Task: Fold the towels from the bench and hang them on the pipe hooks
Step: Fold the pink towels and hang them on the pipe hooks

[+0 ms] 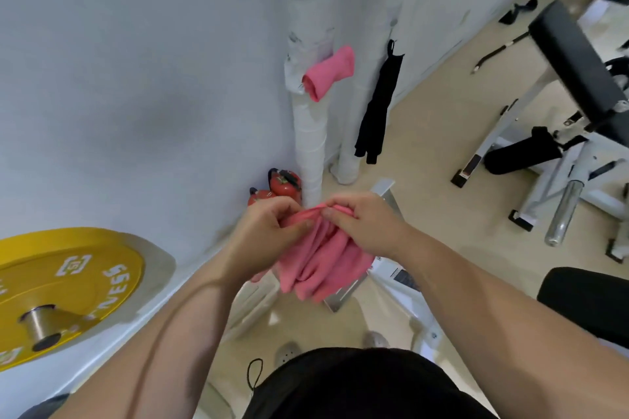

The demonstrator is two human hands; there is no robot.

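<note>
The left hand (269,231) and right hand (360,224) pinch the bunched top edge of a pink towel (323,265), hanging in mid-air before the wrapped pipe (308,133). Gathered unevenly, the fold may skew or slip loose.

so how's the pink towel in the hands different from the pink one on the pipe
The held towel hangs loose and rumpled; the hung towel is folded into a compact bundle. The held towel is pinched at its top edge by the left hand and right hand; the hung towel sits on the white pipe, with no hand on it. Both are pink.
</note>
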